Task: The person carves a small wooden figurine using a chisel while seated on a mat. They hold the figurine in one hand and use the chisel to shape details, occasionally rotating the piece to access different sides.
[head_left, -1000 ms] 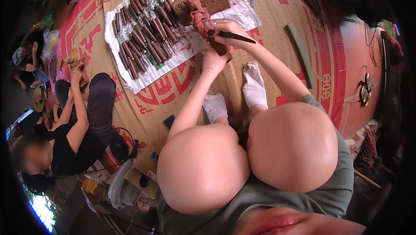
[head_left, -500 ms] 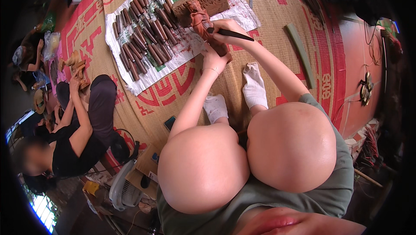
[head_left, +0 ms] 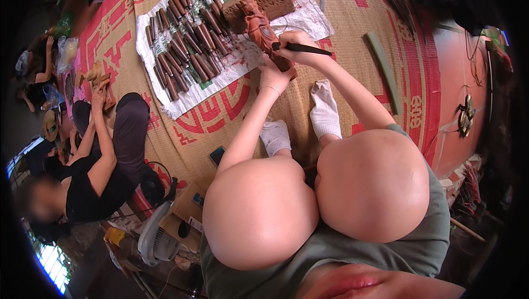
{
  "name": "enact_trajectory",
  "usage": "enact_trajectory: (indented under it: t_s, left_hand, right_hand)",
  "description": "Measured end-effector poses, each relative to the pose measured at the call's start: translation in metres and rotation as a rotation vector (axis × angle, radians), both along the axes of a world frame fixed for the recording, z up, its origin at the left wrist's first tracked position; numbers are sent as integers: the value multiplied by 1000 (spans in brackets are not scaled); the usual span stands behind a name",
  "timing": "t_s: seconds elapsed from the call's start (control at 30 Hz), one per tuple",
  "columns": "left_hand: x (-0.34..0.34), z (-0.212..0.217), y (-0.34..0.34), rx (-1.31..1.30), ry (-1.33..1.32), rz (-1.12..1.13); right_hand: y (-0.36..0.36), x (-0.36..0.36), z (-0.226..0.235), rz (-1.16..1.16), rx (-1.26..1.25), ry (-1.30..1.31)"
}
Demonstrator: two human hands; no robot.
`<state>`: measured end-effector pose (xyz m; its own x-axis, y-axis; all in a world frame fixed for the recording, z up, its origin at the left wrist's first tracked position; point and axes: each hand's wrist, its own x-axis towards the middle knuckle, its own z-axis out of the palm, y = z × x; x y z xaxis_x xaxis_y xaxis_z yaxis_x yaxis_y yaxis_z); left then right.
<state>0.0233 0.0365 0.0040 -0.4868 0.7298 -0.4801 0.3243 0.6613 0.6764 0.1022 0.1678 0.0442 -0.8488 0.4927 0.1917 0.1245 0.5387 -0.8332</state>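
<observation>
A reddish-brown carved wooden figurine [head_left: 258,28] lies at a slant, its upper end leaning on a rough brown block [head_left: 275,2]. My left hand [head_left: 275,74] is wrapped round its lower end, close above the mat. In my right hand [head_left: 297,40] is a carving tool with a flat, dark handle [head_left: 311,49], its butt pointing right. The fingers are closed on it against the figurine's right side; the tool's working tip is hidden. To the left, several wood-carving chisels [head_left: 190,40] with brown handles lie in rows on a white printed sack [head_left: 177,110].
A patterned red and tan mat [head_left: 352,78] covers the floor. My socked feet [head_left: 324,109] rest below my hands. A greenish strip [head_left: 382,70] lies to the right, a phone [head_left: 217,154] by my left leg. At left another person [head_left: 102,161] sits holding a wooden piece [head_left: 96,78].
The butt of the carving tool has shifted slightly right, along with my right hand. My left hand keeps its grip on the figurine. The whole view has shifted a little.
</observation>
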Motion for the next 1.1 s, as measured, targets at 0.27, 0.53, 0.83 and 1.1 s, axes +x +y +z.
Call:
enact_trajectory:
  t_s: [0.27,0.53,0.83,1.1]
  left_hand:
    - [2,7,2,-27,55,-29]
    - [3,7,0,-28,44,-3]
    - [2,12,1,-30,-5,4]
    - [4,7,-1,-40,68,1]
  right_hand:
    - [10,-14,-12,10,-64,-32]
    - [6,-10,-11,-73,-204,-40]
    - [9,1,-13,32,-28,-25]
    - [10,-4,-15,-31,-166,65]
